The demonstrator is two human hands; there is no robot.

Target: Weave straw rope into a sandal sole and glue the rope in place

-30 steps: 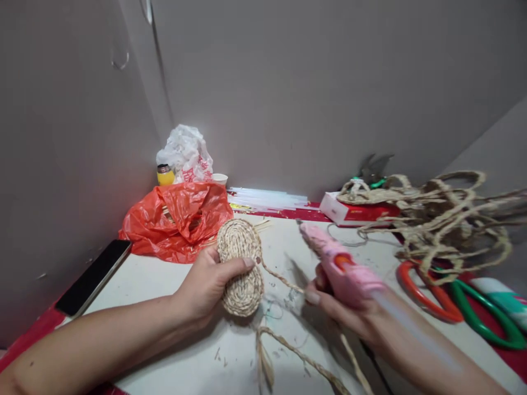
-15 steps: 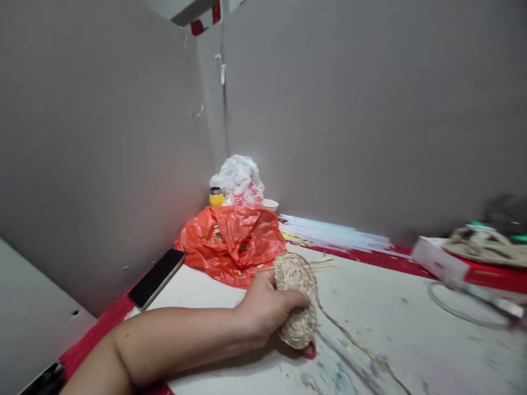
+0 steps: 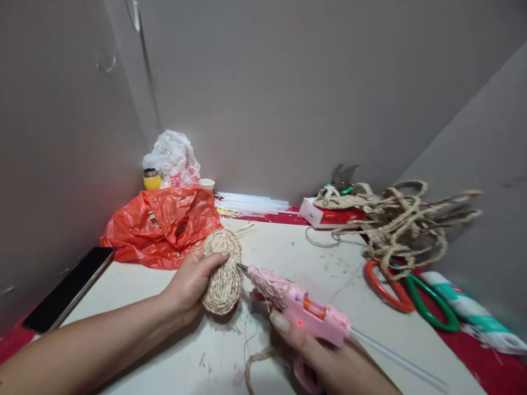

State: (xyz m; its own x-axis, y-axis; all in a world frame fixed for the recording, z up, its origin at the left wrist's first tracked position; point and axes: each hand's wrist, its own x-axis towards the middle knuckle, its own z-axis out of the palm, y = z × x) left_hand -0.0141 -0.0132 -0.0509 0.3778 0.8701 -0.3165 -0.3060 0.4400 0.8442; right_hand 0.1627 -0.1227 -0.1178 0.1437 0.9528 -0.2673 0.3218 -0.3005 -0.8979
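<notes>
My left hand [image 3: 195, 282] grips a woven straw sole [image 3: 222, 296], a coiled, shoe-sole-shaped piece of rope, with the thumb pressed on its face. A pink hot glue gun [image 3: 307, 310] is in my right hand [image 3: 304, 343], its red light on and a clear glue stick [image 3: 395, 356] sticking out of its back. The gun's metal nozzle points at the sole's right edge, at its narrow waist; whether it touches I cannot tell. A loose strand of straw rope [image 3: 253, 365] hangs below, beside my right hand.
An orange plastic bag [image 3: 164, 219] and a black phone [image 3: 69, 291] lie at the left. Glue sticks [image 3: 251, 203] lie along the back wall. At the right are tangled straw rope [image 3: 403, 219], a small box [image 3: 325, 216], orange-handled scissors [image 3: 387, 291], a green handle [image 3: 432, 307] and a green-white tube [image 3: 473, 312].
My view has swung right. My right hand has come into view with the glue gun, its nozzle at the sole. The left hand still holds the sole.
</notes>
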